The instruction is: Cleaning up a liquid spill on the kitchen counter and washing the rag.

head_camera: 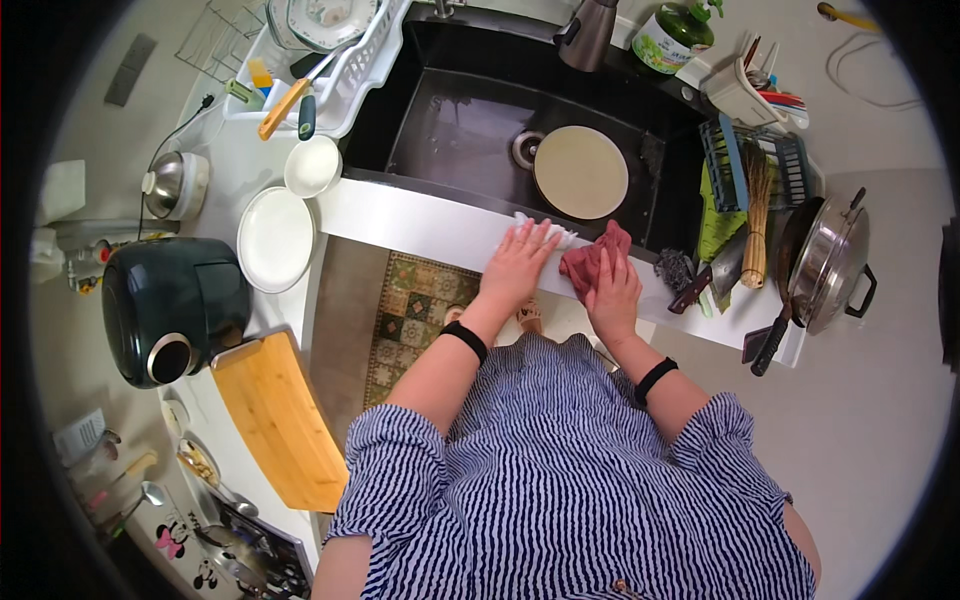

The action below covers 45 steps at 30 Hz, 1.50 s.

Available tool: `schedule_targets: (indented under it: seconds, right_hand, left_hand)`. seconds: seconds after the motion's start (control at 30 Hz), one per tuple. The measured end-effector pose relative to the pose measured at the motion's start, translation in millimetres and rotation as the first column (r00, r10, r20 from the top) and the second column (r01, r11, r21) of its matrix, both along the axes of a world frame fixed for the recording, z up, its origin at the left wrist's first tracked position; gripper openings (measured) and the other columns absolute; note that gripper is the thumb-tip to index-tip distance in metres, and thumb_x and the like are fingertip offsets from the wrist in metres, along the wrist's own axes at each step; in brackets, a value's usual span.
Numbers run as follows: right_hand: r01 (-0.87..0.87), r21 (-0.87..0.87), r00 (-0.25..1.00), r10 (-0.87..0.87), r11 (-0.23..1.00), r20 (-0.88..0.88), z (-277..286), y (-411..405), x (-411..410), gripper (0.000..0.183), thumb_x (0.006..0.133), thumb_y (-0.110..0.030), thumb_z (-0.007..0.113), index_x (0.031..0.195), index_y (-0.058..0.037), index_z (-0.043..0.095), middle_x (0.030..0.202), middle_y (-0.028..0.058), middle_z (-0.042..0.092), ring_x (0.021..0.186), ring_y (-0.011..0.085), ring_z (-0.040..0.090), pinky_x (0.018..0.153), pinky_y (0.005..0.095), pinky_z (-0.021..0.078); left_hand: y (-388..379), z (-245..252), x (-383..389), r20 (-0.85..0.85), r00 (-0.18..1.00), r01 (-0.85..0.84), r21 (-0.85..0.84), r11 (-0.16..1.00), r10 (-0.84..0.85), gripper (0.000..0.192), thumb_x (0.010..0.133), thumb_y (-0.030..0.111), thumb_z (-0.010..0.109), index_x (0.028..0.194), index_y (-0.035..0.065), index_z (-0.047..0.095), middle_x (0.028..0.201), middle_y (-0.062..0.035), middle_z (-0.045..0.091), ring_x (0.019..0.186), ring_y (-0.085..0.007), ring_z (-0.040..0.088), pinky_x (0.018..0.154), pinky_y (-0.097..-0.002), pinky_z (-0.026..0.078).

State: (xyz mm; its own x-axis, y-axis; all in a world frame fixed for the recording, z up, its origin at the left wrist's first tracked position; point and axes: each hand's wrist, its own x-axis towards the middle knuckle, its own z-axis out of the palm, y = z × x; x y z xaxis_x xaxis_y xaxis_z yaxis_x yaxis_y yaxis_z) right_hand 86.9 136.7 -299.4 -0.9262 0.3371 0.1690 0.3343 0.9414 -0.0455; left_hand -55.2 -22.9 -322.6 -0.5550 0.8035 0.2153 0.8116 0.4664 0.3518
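At the counter's front strip [405,215], my left hand [520,259] lies palm down on a crumpled white cloth or wipe [564,235], fingers spread a little. Just to its right, my right hand [613,289] rests on a bunched dark pink cloth [585,264], its fingers over the lower right part. Whether the fingers grip either cloth is hard to tell. Behind both hands is the black sink [465,142], with a round beige plate or lid [581,172] beside the drain. A grey scouring pad [675,268] lies to the right of the pink cloth.
Right of the sink are a cleaver [726,266], a bamboo brush [756,225], a lidded steel pan [832,262] and a dark-handled pan. A white dish rack [367,82], bowl [313,166], oval plate [276,240], air fryer [176,307] and wooden board [281,420] occupy the left. A faucet [589,37] stands behind.
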Motion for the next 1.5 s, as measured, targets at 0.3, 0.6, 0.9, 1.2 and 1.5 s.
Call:
schedule_targets:
  seconds: [0.3, 0.6, 0.9, 1.2, 1.5]
  right_hand:
    - [0.008, -0.002, 1.000, -0.008, 1.000, -0.005, -2, 0, -2, 0.077, 0.072, -0.016, 0.064, 0.143, -0.0074, 0.034, 0.141, 0.0144, 0.036, 0.123, 0.0354, 0.038, 0.102, 0.0463, 0.0322]
    - [-0.015, 0.018, 1.000, 0.015, 1.000, 0.001, -2, 0, -3, 0.076, 0.072, -0.015, 0.064, 0.142, -0.0058, 0.034, 0.142, 0.0141, 0.036, 0.123, 0.0349, 0.038, 0.102, 0.0455, 0.0322]
    - [-0.051, -0.136, 0.999, 0.051, 0.989, -0.002, 5, 9, -4, 0.067, 0.073, -0.013, 0.062, 0.136, -0.0068, 0.041, 0.135, 0.0171, 0.041, 0.121, 0.0376, 0.040, 0.101, 0.0457, 0.0355]
    - [-0.203, -0.971, 0.866, -0.487, -0.128, -0.117, 94, 77, -44, 0.034, 0.090, -0.009, 0.048, 0.123, -0.0031, 0.051, 0.108, 0.0090, 0.060, 0.092, 0.0182, 0.060, 0.080, 0.0291, 0.0499]
    - [-0.340, -0.939, 0.800, -0.539, -0.045, -0.263, 150, 86, -19, 0.035, 0.092, -0.005, 0.045, 0.127, -0.0010, 0.047, 0.117, 0.0088, 0.058, 0.101, 0.0163, 0.059, 0.086, 0.0287, 0.0490]
  left_hand:
    - [-109, -19, -115, -0.159, 0.772, -0.632, -0.089, 0.770, 0.616, 0.050, 0.096, 0.024, 0.041, 0.145, 0.0112, 0.033, 0.148, -0.0196, 0.033, 0.135, -0.0355, 0.033, 0.111, -0.0490, 0.025]
    - [-109, -29, -130, 0.014, 0.607, -0.792, -0.066, 0.606, 0.795, 0.060, 0.094, 0.026, 0.046, 0.147, 0.0082, 0.027, 0.149, -0.0219, 0.027, 0.138, -0.0403, 0.025, 0.113, -0.0517, 0.018]
    - [-22, 0, 29, 0.151, 0.914, -0.378, -0.022, 0.926, 0.377, 0.061, 0.092, 0.022, 0.048, 0.145, 0.0040, 0.027, 0.151, -0.0215, 0.025, 0.140, -0.0396, 0.022, 0.114, -0.0514, 0.017]
    - [-13, -2, 33, 0.104, 0.910, -0.398, -0.057, 0.915, 0.402, 0.061, 0.094, 0.026, 0.047, 0.148, 0.0068, 0.025, 0.152, -0.0198, 0.022, 0.141, -0.0399, 0.019, 0.114, -0.0513, 0.014]
    - [89, 4, 95, 0.109, 0.993, -0.049, -0.039, 0.998, 0.053, 0.065, 0.091, 0.033, 0.052, 0.146, 0.0088, 0.029, 0.152, -0.0155, 0.026, 0.141, -0.0346, 0.023, 0.115, -0.0482, 0.017]
